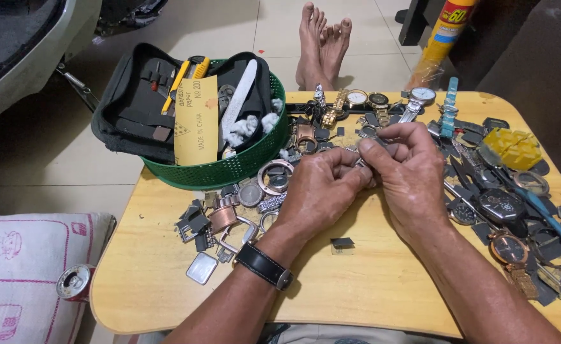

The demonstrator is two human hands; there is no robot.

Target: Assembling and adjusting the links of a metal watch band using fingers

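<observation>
Together, left hand [322, 191] and right hand [408, 175] pinch a small metal part [361, 163] mid-table.

Your left hand [322, 185] and right hand [408, 172] meet over the middle of the wooden table [357, 293], fingertips pinched together on a small metal piece [361, 162] too hidden to make out. A black wristwatch [264, 264] sits on your left wrist. Watch cases and parts [242, 207] lie scattered to the left, more watches [503, 216] to the right. A green basket [229, 167] holding a black tool case [143, 95] stands at the table's far left corner.
</observation>
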